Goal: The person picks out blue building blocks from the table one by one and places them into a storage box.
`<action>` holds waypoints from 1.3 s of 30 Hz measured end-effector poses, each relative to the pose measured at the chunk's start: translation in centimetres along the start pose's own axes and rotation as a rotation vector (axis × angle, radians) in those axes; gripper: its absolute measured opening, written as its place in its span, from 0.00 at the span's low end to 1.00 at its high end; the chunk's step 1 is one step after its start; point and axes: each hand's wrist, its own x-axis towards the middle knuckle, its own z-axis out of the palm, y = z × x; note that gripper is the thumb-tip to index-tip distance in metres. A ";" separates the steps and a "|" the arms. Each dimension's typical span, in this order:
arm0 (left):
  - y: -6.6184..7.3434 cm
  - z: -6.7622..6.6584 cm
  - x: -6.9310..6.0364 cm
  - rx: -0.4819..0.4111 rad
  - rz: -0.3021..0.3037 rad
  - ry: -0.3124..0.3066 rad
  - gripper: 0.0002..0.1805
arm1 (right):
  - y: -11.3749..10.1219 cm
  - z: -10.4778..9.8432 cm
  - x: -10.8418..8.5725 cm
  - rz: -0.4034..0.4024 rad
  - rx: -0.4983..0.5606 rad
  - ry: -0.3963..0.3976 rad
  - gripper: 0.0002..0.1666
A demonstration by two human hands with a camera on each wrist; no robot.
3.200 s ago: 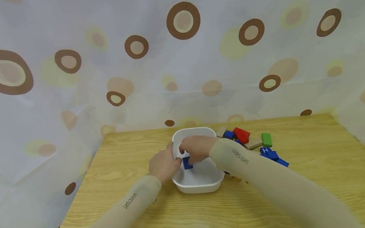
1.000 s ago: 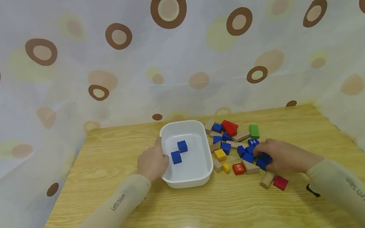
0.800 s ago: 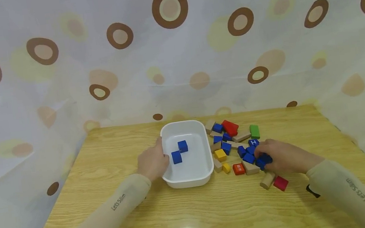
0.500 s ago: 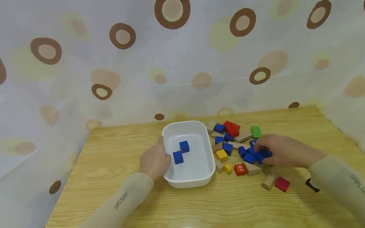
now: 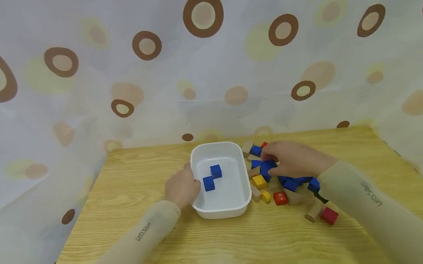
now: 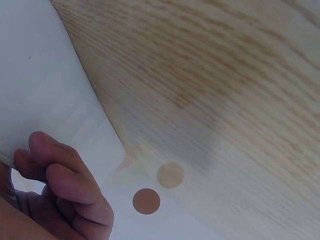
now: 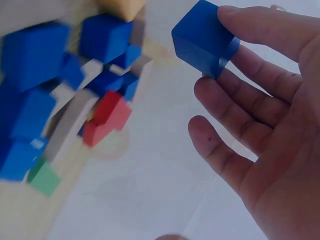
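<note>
two long sleeves reach in over the near side of the bench. among the closest blocks, a dark pink block sits cornerwise beside a wooden cylinder, whose long axis slants away to the right. a bit beyond lie a red block, its white marks too small to read, and a small yellow piece.

the left hand holds the left rim of a white tray, fingers curled there, the thumb partly out of sight. the tray's longer sides run straight away from the person, and two blue cubes lie in it almost corner to corner.

just right of the tray, the right hand has a blue block up over the pile — the grip parted only by the block's width, thumb on one side, fingertips on the other, one finger standing free. i see no long axis on that block; it's tilted, one corner pointing away from the palm, and its finger side is hidden.

that hand and forearm block much of the pile. the right wrist view shows, blurred, a larger red piece and a green block among blue and wooden ones. farthest back hangs a pale cloth with brown rings, cut off at the top.
</note>
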 end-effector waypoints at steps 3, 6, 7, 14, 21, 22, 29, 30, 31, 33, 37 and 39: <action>0.0 0.1 0.1 0.007 -0.004 -0.002 0.32 | -1.1 -0.3 2.1 -0.025 0.017 -0.012 0.17; -0.1 0.1 0.2 0.007 -0.006 -0.005 0.33 | -2.5 -0.5 4.0 -0.004 0.044 -0.036 0.19; 0.0 0.1 0.2 0.011 -0.005 -0.004 0.34 | -2.9 -0.5 4.6 0.012 0.053 -0.052 0.20; 0.0 0.2 0.3 0.039 -0.011 -0.002 0.35 | -5.5 -0.1 8.5 0.043 0.069 -0.145 0.20; 0.1 0.0 0.3 0.067 -0.004 -0.003 0.35 | -6.5 0.5 11.1 0.039 0.092 -0.199 0.17; 0.2 0.0 0.3 0.074 -0.002 0.000 0.35 | -6.6 0.7 11.3 0.044 0.087 -0.203 0.17; 0.2 -0.2 0.3 0.119 0.022 0.001 0.37 | -7.5 1.6 12.3 0.110 0.060 -0.308 0.16; 0.1 -0.2 0.3 0.120 0.022 0.000 0.37 | -7.7 1.8 12.4 0.111 0.048 -0.322 0.16; 0.1 -0.2 0.3 0.121 0.023 0.003 0.38 | -7.9 1.9 12.5 0.115 0.041 -0.335 0.17; 0.1 -0.2 0.3 0.126 0.027 0.011 0.37 | -8.2 2.3 12.7 0.105 0.011 -0.343 0.17; 0.1 -0.2 0.3 0.131 0.031 0.015 0.37 | -8.7 2.8 13.0 0.103 -0.010 -0.352 0.19; 0.1 -0.2 0.4 0.126 0.030 0.009 0.37 | -9.0 2.9 13.1 0.107 -0.005 -0.362 0.19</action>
